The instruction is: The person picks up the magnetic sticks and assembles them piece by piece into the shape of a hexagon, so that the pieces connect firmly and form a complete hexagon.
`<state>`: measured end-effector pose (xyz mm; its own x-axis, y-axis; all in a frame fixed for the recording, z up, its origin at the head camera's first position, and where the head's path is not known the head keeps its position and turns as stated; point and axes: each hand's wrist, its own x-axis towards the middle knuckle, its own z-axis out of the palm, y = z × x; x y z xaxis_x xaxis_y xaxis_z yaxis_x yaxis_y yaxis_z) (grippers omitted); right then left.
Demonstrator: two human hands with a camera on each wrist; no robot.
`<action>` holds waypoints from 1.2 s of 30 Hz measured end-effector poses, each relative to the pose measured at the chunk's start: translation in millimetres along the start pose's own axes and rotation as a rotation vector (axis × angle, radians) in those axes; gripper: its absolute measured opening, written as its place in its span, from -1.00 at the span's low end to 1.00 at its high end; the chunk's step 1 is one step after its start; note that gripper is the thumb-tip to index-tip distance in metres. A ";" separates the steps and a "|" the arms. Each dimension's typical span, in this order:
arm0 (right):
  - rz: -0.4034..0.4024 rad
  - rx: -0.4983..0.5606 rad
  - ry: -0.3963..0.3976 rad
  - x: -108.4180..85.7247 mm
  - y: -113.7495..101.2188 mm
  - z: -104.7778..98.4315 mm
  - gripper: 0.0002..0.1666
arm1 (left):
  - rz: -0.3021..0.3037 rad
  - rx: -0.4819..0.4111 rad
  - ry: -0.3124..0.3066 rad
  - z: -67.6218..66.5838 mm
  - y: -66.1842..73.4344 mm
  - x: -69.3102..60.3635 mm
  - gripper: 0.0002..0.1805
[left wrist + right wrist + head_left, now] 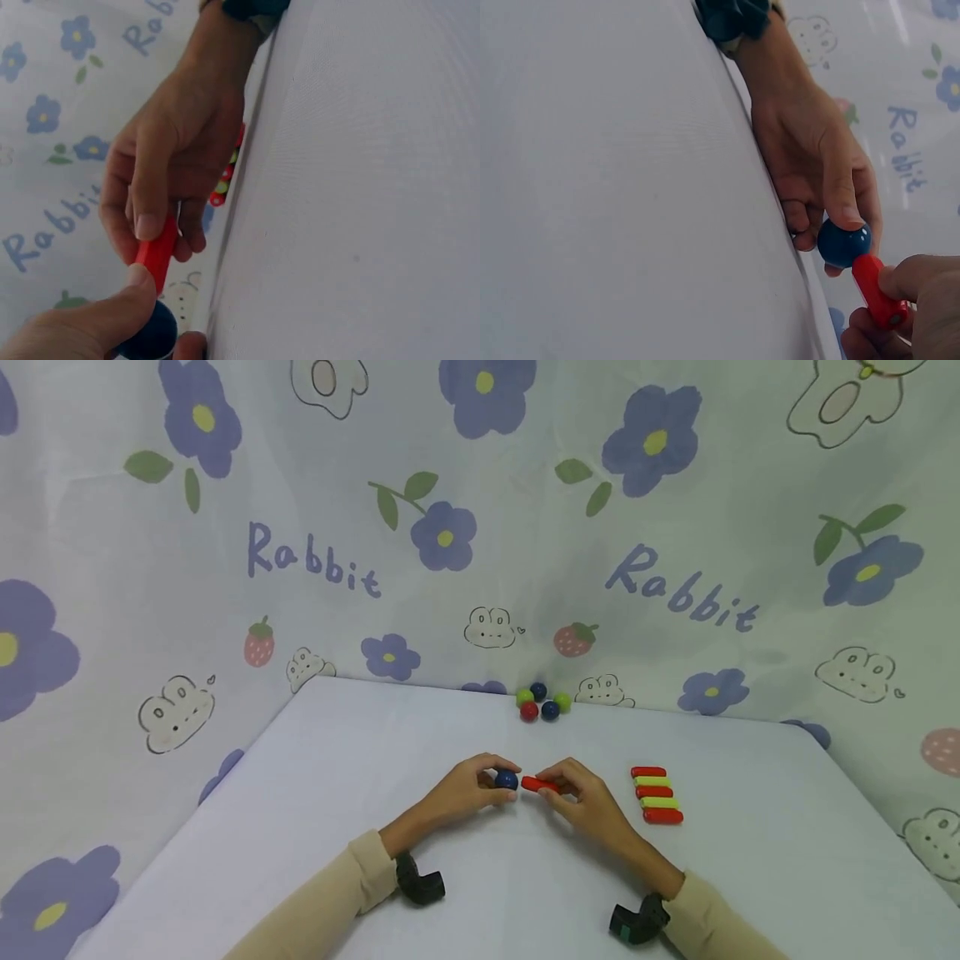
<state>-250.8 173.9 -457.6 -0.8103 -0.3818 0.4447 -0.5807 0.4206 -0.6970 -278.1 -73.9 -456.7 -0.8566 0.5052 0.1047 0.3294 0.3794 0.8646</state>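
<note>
The left hand (pixel 467 789) pinches the blue ball (pixel 843 244), the right hand (pixel 588 799) the red rod (pixel 874 283); best align them squarely, pressing gently.

head: diffuse light, faint shadows | wrist views: dimmer, greyer, softer

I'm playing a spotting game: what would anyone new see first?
Probably the blue ball in the left hand and the red stick in the right hand, close together over the table. Then perhaps five more balls near its far edge and five red and yellow sticks right of the hands.
</note>
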 end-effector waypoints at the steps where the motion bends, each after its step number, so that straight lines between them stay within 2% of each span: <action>1: -0.002 0.001 -0.002 -0.3 -0.4 0.1 -0.73 | 0.006 -0.003 -0.008 -0.1 1.0 -0.2 -0.57; 7: -0.020 0.020 -0.005 0.7 -0.9 -0.7 -0.72 | 0.048 0.041 -0.010 -1.1 3.4 2.3 -0.58; 14: -0.030 0.056 -0.032 3.4 1.5 2.5 -0.72 | 0.064 0.063 -0.009 -3.9 2.5 -0.9 -0.72; 18: -0.045 0.051 -0.033 6.1 -1.0 2.7 -0.73 | 0.074 0.065 -0.001 -6.2 3.9 -2.1 -0.73; 21: -0.038 0.011 -0.037 7.9 -4.3 -1.0 -0.76 | 0.064 0.043 0.000 -6.8 3.9 -2.5 -0.73; 26: 0.022 -0.065 -0.031 12.5 -8.1 -14.8 -0.77 | 0.050 -0.012 0.016 -6.1 0.5 -0.9 -0.84; 30: 0.039 -0.129 -0.013 17.3 -3.7 -24.8 -0.79 | 0.057 -0.046 0.036 -6.1 0.0 0.7 -0.74; 33: 0.069 -0.171 -0.024 21.3 2.9 -29.5 -0.79 | 0.056 -0.044 0.011 -6.2 0.6 0.1 -0.61; 36: 0.105 -0.199 -0.048 28.9 9.8 -31.7 -0.79 | 0.049 -0.012 -0.017 -6.3 0.7 -1.7 -0.58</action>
<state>-282.4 193.1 -433.8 -0.8654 -0.3635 0.3450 -0.5010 0.6124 -0.6115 -278.9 -79.4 -453.1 -0.8327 0.5361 0.1390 0.3663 0.3448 0.8642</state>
